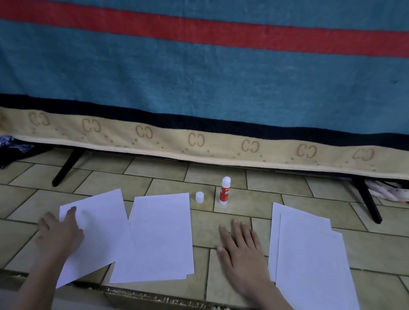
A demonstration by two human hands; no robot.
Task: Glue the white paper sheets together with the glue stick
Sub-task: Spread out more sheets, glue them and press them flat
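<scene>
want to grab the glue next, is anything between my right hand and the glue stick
Nothing: the head view shows only bare floor tile between the right hand and the upright glue stick. Its cap stands off to the left.

Counts, head view:
- White paper sheets: 2 groups. Left group = tilted sheet [96, 234] at lower left plus overlapping sheet [161, 236] left of centre; a second edge shows at that one's lower right, so maybe 3, can't tell. Right stack [312, 266] at lower right: at least 3 offset edges.
- Glue stick [225, 190]: 1, upright, centre.
- Loose white cap [199, 197]: 1, just left of it.
- Hands: 2, left hand [59, 229], right hand [243, 249].
- Black legs: 2, left leg [67, 168], right leg [367, 202].
- Striped blanket [204, 77]: 1, upper frame.
</scene>
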